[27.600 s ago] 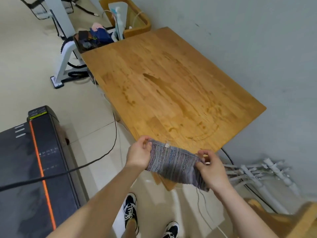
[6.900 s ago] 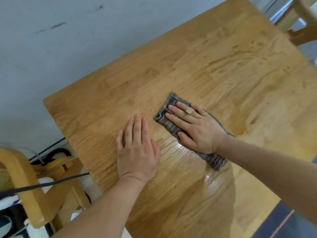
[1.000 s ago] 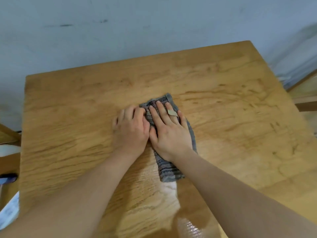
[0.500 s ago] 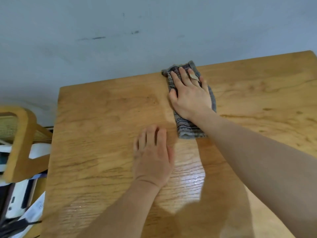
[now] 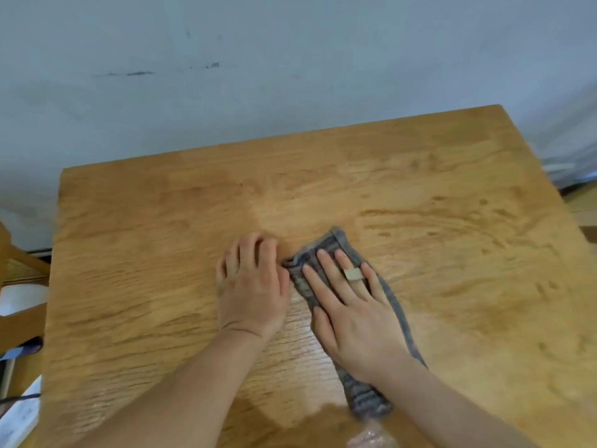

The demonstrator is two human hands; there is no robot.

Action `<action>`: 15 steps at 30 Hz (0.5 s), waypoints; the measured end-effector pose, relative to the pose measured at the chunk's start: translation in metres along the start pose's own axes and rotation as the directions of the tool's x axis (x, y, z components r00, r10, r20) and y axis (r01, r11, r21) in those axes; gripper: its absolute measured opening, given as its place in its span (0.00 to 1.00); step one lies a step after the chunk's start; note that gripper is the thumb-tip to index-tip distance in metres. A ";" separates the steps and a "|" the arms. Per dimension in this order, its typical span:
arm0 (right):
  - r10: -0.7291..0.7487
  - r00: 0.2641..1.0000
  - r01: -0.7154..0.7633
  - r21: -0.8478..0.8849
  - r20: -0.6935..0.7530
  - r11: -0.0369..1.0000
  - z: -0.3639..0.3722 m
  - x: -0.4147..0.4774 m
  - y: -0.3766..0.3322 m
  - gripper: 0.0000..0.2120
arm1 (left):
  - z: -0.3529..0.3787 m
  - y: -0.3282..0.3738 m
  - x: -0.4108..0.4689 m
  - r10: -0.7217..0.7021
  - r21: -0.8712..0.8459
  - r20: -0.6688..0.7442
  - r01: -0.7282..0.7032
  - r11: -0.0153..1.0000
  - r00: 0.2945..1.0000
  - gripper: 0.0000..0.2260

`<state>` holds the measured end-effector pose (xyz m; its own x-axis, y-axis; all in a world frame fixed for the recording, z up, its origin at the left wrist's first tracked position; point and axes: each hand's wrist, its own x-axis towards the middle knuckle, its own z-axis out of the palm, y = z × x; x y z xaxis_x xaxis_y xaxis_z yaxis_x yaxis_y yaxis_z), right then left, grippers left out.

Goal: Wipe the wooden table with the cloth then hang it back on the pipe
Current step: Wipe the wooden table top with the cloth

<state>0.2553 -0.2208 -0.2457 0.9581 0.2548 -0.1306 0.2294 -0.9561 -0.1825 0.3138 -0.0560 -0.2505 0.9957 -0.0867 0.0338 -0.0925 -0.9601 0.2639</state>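
Note:
A folded grey striped cloth lies on the wooden table, near the middle of the top. My right hand presses flat on the cloth with straight, spread fingers; a ring sits on one finger. My left hand rests palm down on the bare wood just left of the cloth, its fingers touching the cloth's left edge. Wet streaks shine on the wood to the right of the cloth and below my hands. The pipe is out of view.
A pale wall runs along the table's far edge. A wooden chair frame stands past the table's left edge, with white items below it. Floor shows beyond the right corner.
My right hand has drawn the cloth back from the far edge by the wall toward the middle. My left hand now lies right beside the cloth, touching its edge.

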 end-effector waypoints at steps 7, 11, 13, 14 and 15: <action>-0.049 0.999 0.050 -0.028 0.023 0.998 -0.007 0.019 0.027 0.28 | 0.001 0.002 0.004 -0.014 -0.009 -0.024 0.014 1.000 1.000 0.15; 0.197 0.980 -0.196 0.034 -0.030 0.980 -0.019 0.114 0.037 0.29 | 0.002 0.003 0.003 -0.018 0.005 -0.013 0.018 1.000 1.000 0.15; 0.294 0.955 -0.292 0.063 -0.029 0.954 -0.022 0.147 0.033 0.29 | 0.003 0.003 0.003 -0.022 0.025 -0.023 0.023 0.999 0.999 0.16; 0.312 0.949 -0.310 0.070 -0.031 0.948 -0.021 0.154 0.028 0.28 | 0.002 0.003 0.003 -0.020 0.031 -0.031 0.021 0.999 0.999 0.16; 0.311 0.950 -0.307 0.078 -0.038 0.948 -0.019 0.154 0.022 0.28 | 0.002 0.003 0.004 -0.017 0.029 -0.034 0.018 0.999 0.999 0.16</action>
<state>0.4116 -0.2054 -0.2509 0.9878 -0.0607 -0.1433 -0.0902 -0.9737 -0.2092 0.3173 -0.0598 -0.2520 0.9962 -0.0616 0.0618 -0.0745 -0.9689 0.2360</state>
